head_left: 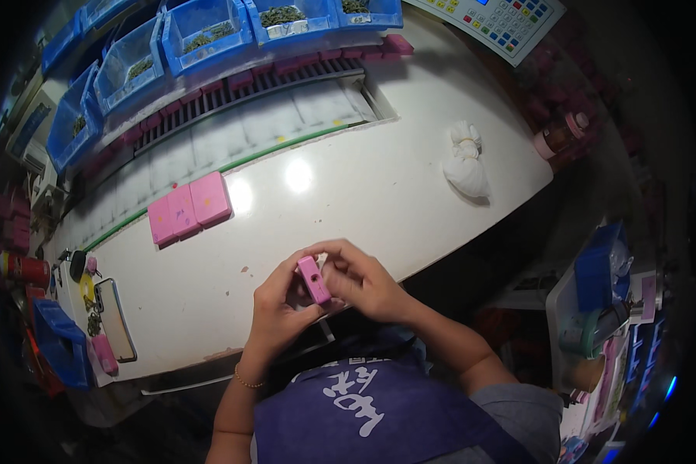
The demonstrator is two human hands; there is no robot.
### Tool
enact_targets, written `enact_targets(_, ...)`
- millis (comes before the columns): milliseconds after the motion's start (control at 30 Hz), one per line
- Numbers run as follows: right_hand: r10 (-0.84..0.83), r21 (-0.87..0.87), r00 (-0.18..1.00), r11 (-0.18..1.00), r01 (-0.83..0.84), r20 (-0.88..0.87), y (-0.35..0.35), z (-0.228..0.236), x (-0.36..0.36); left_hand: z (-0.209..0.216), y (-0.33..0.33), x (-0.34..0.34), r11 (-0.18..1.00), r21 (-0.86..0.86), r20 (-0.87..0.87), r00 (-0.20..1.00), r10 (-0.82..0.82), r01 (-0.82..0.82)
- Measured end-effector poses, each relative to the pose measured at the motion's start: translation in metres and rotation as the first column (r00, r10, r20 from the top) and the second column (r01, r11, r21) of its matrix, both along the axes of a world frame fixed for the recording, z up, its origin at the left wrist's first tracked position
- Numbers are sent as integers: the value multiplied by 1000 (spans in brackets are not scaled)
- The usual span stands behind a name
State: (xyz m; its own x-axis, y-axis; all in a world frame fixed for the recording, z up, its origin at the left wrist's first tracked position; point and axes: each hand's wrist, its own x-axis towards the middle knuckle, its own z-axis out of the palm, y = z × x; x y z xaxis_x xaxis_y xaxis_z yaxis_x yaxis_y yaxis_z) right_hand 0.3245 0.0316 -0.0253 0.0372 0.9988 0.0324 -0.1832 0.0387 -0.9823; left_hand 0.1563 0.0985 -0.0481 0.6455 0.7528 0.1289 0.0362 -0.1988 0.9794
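Close to the table's front edge, my left hand (274, 308) is closed around a pink block-shaped mould (315, 280), its thumb at the lower end. A narrow side of the mould faces up and has a small dark hole in it. My right hand (370, 288) is closed against the mould's right side, fingers bent over its top end. The right fingertips are partly hidden. Farther left on the white table (332, 201), pink moulds (179, 213) lie flat, side by side, with small marks on them.
Blue bins (206, 35) with small dark green pieces line the back, above a slatted rack (247, 93) and a green-edged recess. A tied white cloth bag (467, 174) lies right. A phone (116, 319) lies at the left edge. A keypad panel (503, 23) stands back right, a bottle (562, 135) below it.
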Motion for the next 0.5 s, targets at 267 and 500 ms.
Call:
enact_targets(267,11,177,808,974,-143,589,-9,7,1,-5,-1,-1,996,64,-60,996,60,-56)
enact_targets(500,-49,244,803,962,-122,594,1,18,2,1,-2,-3,994,101,-72,997,42,-35)
